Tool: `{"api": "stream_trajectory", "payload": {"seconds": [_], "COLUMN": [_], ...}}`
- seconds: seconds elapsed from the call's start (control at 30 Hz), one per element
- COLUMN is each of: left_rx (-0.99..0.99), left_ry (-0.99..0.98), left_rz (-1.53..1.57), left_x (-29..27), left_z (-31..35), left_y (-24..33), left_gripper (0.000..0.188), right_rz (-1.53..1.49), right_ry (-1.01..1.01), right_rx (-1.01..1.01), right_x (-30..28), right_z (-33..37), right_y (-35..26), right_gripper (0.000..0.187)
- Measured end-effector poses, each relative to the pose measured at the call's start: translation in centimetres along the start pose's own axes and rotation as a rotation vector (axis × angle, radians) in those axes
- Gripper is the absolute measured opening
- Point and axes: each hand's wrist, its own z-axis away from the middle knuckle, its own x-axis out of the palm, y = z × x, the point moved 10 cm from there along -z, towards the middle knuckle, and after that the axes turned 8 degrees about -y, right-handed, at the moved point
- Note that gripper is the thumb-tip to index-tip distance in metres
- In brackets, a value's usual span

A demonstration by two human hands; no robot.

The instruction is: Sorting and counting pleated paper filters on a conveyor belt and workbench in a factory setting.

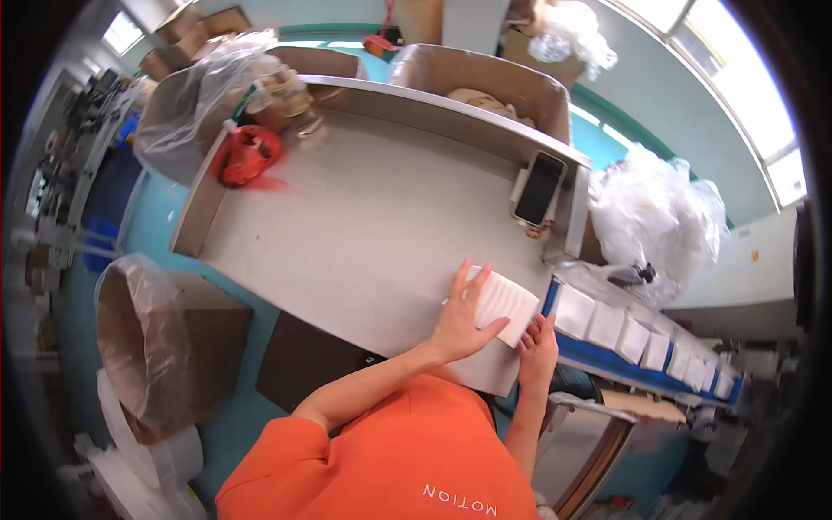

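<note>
A white stack with ribbed lines across it [510,302] lies on the near right part of the grey metal table [347,208]. My left hand [464,319] grips it from the left, the fingers along its far left side and the thumb across its near side. At its near right corner, my right hand [537,351] holds it with curled fingers, partly hidden from view. Just right of the table, a row of similar white packs [605,326] sits on a blue conveyor belt [598,357]. What the stack is made of cannot be told.
A phone [539,188] rests at the table's right rim. Red material [249,156] and a clear bottle-like container [290,100] are at the far left corner. Cardboard boxes [485,82] stand beyond the rim. A lined carton [195,338] is at left, clear plastic bags [659,221] at right.
</note>
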Motion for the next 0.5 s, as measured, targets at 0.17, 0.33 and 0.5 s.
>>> {"api": "stream_trajectory", "payload": {"seconds": [0.17, 0.33, 0.5], "left_rx": [-0.175, -0.205, -0.179], "left_ry": [-0.089, 0.008, -0.092], "left_rz": [0.140, -0.070, -0.284], "left_x": [1.4, -0.6, 1.3], "left_z": [0.0, 1.6, 0.7], "left_y": [-4.0, -3.3, -2.8], "left_gripper": [0.091, 0.118, 0.119], "right_rz": [0.598, -0.138, 0.044], "right_ry": [-0.253, -0.570, -0.818], "right_rx": [-0.219, 0.260, 0.395], "right_x": [5.0, 7.2, 3.8], "right_z": [-0.1, 0.1, -1.9], "right_y": [-0.6, 4.6, 6.4], "right_gripper": [0.032, 0.038, 0.029]}}
